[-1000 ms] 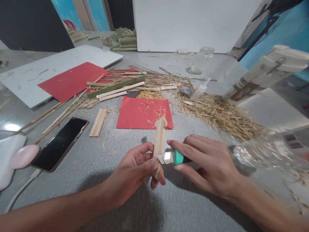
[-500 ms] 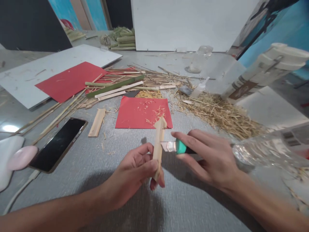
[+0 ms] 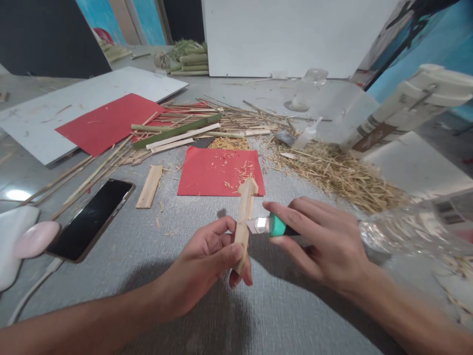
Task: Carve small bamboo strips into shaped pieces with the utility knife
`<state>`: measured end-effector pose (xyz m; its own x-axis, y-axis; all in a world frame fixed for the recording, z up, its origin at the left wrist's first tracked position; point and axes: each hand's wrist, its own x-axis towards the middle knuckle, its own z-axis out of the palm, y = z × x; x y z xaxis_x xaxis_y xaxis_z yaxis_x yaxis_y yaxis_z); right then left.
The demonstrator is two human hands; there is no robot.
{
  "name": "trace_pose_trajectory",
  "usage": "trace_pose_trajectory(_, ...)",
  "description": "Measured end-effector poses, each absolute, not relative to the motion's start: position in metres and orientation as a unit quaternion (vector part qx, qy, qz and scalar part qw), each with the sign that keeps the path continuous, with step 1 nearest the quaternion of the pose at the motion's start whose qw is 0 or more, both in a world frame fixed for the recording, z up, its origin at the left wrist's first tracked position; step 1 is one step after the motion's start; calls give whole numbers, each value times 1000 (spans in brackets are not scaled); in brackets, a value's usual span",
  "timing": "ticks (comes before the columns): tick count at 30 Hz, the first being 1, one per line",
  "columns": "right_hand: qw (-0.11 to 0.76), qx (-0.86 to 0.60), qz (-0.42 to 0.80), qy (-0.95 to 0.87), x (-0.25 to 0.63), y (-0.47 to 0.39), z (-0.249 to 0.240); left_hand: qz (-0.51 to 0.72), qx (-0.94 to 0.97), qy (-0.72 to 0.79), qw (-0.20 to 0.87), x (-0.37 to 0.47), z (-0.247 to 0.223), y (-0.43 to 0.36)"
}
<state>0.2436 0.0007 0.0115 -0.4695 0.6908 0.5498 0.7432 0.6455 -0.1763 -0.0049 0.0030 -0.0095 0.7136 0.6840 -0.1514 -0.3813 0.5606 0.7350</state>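
My Box Cutter (image 3: 278, 225) Is Sitting Higher Up the Wooden Strip (image 3: 244, 209)

A second ago the blade (image 3: 258, 225) was down by my thumb; now it is resting farther up, and its tip is meeting the strip's right edge. My left hand (image 3: 212, 254) is pinching the strip near its bottom end, thumb on top and fingers behind. My right hand (image 3: 325, 241) is closing around the cutter's green and black handle. The strip is standing up at a slant between my hands, above the gray table (image 3: 288, 315). Its arrow-shaped top is showing in front of the red paper (image 3: 203, 172), where curly shavings (image 3: 246, 170) are lying. A flat wood piece (image 3: 150, 187) is lying left of the paper, near my phone (image 3: 92, 219). Straw (image 3: 343, 172) is spreading out on the right, and a clear plastic bottle (image 3: 414, 224) is lying beside my right hand.
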Motion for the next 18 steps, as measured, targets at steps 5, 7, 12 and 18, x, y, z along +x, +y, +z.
trace_pose_trajectory(5, 318, -448, -37, -835, 245, 3, 8, 299, 339, 239, 859, -5, -11, 3)
trace_pose_trajectory(7, 301, -424, -12, -854, 242, 2, 7, 307, 333, 249, 856, -5, -11, 4)
trace_pose_trajectory(12, 274, -382, 22, -883, 235, -4, 8, 315, 315, 248, 861, -4, -11, 7)
trace_pose_trajectory(18, 275, -369, 17, -888, 235, -5, 11, 302, 320, 211, 873, -5, -12, 4)
